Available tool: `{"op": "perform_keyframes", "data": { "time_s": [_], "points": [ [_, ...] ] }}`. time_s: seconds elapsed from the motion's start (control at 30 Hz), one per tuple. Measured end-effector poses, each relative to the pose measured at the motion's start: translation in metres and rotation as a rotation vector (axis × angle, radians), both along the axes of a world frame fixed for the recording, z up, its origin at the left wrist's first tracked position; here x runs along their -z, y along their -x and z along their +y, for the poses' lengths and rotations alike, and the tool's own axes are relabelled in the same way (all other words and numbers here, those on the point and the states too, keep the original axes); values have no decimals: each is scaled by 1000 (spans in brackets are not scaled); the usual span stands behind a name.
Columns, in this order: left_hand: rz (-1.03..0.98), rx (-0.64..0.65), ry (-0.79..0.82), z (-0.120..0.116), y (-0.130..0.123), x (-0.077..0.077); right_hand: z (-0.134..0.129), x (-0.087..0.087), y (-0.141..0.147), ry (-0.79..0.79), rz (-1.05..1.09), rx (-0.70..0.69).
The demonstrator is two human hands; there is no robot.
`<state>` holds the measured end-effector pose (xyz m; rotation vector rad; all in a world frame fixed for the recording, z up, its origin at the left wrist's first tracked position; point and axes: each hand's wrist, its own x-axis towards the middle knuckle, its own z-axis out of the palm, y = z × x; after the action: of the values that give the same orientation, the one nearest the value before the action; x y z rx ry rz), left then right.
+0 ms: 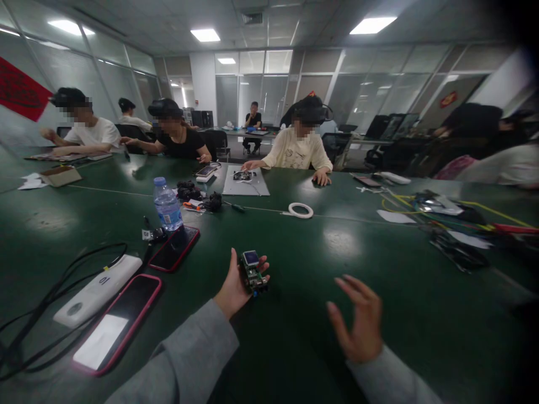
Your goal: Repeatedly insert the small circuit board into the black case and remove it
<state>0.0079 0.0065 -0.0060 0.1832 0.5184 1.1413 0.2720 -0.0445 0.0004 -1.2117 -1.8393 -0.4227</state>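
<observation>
A small green circuit board [254,275] with a little square screen at its far end rests in my left hand [233,287]. The fingers curl around its right side and the thumb stands up along its left. To the right, my right hand [361,322] hovers above the green table [295,331], fingers apart and holding nothing. A gap of bare table separates it from the board. Left of my left hand lie a red-edged phone [175,248], a phone in a pink case [122,320] and a white power bank [99,290].
A water bottle [167,205] stands behind the phones, beside black cables [202,199]. A roll of white tape [300,210] lies further back. Wires and parts [455,224] are spread at the right. Across the table, a person [297,146] touches items on a grey mat [245,188].
</observation>
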Motion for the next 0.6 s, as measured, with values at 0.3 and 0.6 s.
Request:
{"op": "perform_keyframes", "data": {
  "time_s": [0.3, 0.6],
  "points": [
    [-20, 138, -73, -6, 4, -7, 16, 13, 159, 220, -103, -314],
    [-116, 98, -249, -7, 13, -27, 37, 15, 136, 405, 420, -472]
  ]
}}
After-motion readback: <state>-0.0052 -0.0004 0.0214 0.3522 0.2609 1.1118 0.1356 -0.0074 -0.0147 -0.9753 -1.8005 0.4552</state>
